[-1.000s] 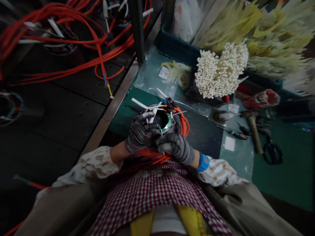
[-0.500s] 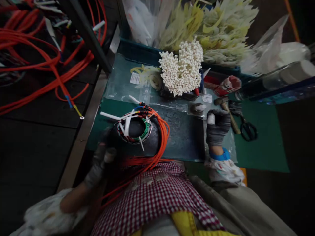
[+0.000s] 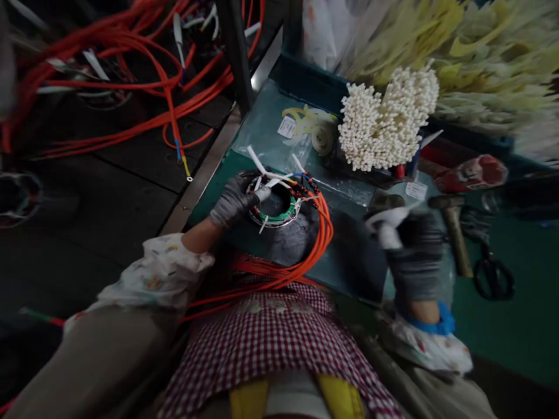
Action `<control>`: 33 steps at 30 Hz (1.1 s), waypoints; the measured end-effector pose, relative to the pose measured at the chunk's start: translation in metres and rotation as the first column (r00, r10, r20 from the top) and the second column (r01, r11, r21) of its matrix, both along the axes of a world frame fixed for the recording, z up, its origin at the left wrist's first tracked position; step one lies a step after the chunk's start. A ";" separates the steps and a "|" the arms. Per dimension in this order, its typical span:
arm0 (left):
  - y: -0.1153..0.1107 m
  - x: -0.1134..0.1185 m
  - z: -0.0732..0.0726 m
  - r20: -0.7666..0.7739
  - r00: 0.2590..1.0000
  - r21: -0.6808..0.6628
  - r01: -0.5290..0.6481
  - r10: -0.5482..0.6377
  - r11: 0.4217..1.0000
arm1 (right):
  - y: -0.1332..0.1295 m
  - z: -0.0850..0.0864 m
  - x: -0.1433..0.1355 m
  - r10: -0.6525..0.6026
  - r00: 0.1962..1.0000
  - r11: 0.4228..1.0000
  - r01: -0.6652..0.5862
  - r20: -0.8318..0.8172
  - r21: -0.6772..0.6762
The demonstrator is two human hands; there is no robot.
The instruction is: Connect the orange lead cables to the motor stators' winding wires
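A wound ring (image 3: 278,220) with green lining, white sleeves and orange cables (image 3: 325,224) lies on the green table mat. My left hand (image 3: 238,198), in a grey glove, grips the ring's left side, its thumb on the near upper edge. My right hand (image 3: 413,247), also gloved, is closed on a white pointed piece (image 3: 391,218), somewhat blurred, to the right of the ring. The cables curve from the ring down toward my lap.
Bundled white-tipped sticks (image 3: 388,125) stand behind the ring. A hammer (image 3: 456,233) and black scissors (image 3: 491,276) lie at the right. Yellowish strips (image 3: 484,64) fill a bin at the back. More red cables (image 3: 131,46) are at the upper left.
The view has shifted left. My left hand has moved up from beside the table to grip the ring. My right hand has lifted a white pointed piece and moved toward the ring.
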State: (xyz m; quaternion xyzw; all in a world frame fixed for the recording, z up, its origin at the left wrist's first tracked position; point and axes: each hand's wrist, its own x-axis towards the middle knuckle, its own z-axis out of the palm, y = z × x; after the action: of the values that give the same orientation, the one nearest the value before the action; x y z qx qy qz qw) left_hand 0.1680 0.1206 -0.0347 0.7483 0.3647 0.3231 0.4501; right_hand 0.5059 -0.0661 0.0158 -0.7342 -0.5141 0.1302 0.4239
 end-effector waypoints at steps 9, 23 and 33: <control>-0.062 -0.018 0.008 0.096 0.995 0.218 -0.052 0.031 0.975 | -0.033 -0.028 -0.142 0.335 0.908 0.936 -0.352 -0.250 -0.025; -0.099 -0.033 0.004 -0.056 0.998 0.516 0.021 0.009 0.856 | -0.023 0.010 -0.129 0.451 0.877 0.884 -0.465 -0.163 -0.057; -0.085 -0.011 0.026 -0.124 0.991 0.625 0.114 -0.046 0.772 | -0.031 0.020 -0.106 0.364 0.924 0.919 -0.376 -0.114 -0.116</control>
State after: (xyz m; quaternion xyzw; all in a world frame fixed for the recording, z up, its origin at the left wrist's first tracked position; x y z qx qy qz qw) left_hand 0.1565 0.0354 -0.0085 0.8860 0.2255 0.3689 0.1678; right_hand 0.3999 -0.0966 0.0360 -0.6442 -0.6139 0.2757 0.3636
